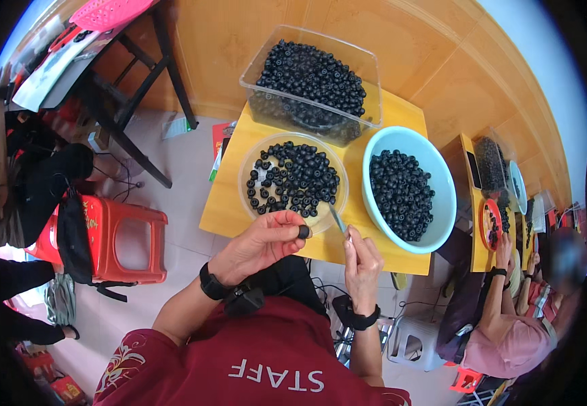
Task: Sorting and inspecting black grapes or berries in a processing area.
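Between the thumb and fingers of my left hand (263,245) is a small round black piece (303,232), just off the near rim of a shallow round clear tray (321,220). My right hand (362,267) grips a small knife (337,218), its narrow blade pointing up and left over the tray's near right edge, apart from the piece. Many black ring-shaped pieces (303,169) with holes lie loose in the tray. Right of it, a light blue basin (446,196) holds a heap of similar black pieces. Behind the tray, a clear rectangular bin (373,78) is piled with more.
Everything stands on a small yellow table (226,203) against a wood-panelled wall (219,54). At left are a red plastic stool (151,237), a dark-legged table (121,125) and a seated person in dark clothes. Another person in pink (513,345) works at a similar table on the right.
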Demonstrator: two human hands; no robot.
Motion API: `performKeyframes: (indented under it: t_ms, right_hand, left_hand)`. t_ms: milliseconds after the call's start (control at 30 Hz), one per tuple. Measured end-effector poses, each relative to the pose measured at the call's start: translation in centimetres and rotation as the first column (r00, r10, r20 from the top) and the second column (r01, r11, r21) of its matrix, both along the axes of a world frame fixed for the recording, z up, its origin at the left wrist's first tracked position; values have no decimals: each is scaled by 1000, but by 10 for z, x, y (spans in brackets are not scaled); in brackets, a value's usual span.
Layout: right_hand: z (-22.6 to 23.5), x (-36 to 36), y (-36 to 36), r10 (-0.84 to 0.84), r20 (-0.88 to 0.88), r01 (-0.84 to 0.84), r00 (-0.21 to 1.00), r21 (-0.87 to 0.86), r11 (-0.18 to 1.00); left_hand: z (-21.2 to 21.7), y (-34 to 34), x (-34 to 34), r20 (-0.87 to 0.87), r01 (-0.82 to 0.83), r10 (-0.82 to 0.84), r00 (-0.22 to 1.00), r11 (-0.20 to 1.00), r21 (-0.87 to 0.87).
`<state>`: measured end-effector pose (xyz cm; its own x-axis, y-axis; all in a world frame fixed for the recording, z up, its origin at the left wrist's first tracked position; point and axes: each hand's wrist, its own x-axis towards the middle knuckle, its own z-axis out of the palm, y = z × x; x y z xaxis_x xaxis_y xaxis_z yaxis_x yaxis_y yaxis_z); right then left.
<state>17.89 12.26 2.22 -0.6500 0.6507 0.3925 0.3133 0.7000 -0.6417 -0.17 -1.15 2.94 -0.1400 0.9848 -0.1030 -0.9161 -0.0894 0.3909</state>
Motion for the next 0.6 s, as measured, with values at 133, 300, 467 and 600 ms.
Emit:
performKeyframes:
  t_ms: [133, 300, 467, 600]
  right_hand:
    - [-4, 9, -2, -50, -37, 47, 998, -93, 995]
    - [4, 30, -4, -167, -46, 161, 985, -111, 981]
    - [5, 45, -7, -277, -170, 263, 946, -103, 959]
    - [3, 54, -5, -338, -256, 314, 906, -129, 940]
  left_hand:
    - [-3, 9, 3, 31, 2, 1, 1000, 995, -99]
    - [-6, 28, 4, -32, 17, -21, 999, 991, -130]
    - [-11, 88, 6, -143, 8, -18, 990, 997, -71]
    - [23, 139, 27, -341, 24, -59, 938, 994, -107]
